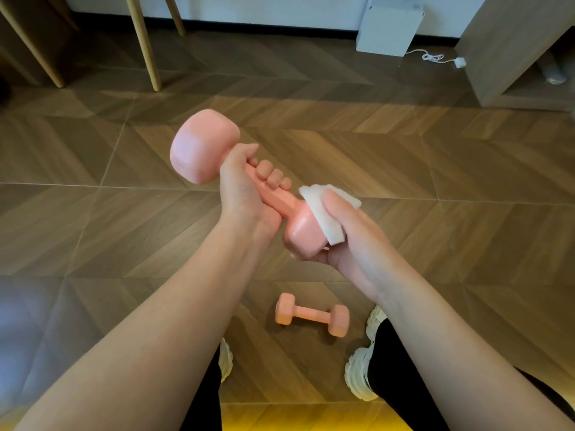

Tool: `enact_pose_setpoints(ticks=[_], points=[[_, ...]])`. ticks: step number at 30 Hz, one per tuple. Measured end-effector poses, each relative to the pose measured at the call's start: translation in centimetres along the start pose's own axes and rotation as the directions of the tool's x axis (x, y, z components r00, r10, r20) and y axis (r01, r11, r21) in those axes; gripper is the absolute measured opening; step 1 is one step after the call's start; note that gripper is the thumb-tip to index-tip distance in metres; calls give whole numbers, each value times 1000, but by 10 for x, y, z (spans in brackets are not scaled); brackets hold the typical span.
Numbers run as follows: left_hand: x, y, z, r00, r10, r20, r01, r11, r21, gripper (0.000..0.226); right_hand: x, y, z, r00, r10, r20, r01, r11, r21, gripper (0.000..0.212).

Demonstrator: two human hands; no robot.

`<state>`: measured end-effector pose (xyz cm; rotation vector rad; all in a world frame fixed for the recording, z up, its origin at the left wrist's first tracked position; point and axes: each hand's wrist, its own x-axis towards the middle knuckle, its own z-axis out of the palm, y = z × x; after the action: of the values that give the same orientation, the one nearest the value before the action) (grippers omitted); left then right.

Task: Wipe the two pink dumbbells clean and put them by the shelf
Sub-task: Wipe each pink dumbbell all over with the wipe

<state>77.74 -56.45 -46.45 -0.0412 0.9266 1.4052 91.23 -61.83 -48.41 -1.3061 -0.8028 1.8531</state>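
Left hand (245, 185) is clamped round the handle of the first pink dumbbell (205, 147), fingers curled right over the bar. Our right hand (345, 241) is wrapped round the near head, thumb pressing a folded white wipe (323, 209) onto it and fingers cupped underneath, so neither hand is loose. The one we're cleaning is up in the air, above and a bit beyond the second pink dumbbell (311, 314), which lies on its side on the floor (93, 213) between our shoes (361, 374) and looks like it's waiting its turn. The shelf (510, 48) is well apart from that floor dumbbell, off to the far right. We'd guess we're partway through the first one. For a decent job we reckon it's best to let the left hand twist the bar while the wipe stays pressed flat, so every face of that head gets a pass, end face too. Then slide the wipe up the handle, which means shifting the left grip, since the bit under our fingers can't get cleaned. Far head last. Hold it firmly, because a slip would drop it right by our feet.
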Motion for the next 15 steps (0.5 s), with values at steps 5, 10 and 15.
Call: enact_pose_setpoints(ticks=[5,10,15], points=[[0,1,-2,1000,-15,-23,14,999,-29,30,-4,2,-1,995,-74,59,81,990,-119,68],[0,-3,-1,1000,-27,-3,27,1000,-17,31,-2,-1,8,995,-21,-102,20,1000,-16,39],[0,1,0,1000,-23,10,23,999,-41,32,-9,-7,-1,997,-59,51,59,998,16,50]])
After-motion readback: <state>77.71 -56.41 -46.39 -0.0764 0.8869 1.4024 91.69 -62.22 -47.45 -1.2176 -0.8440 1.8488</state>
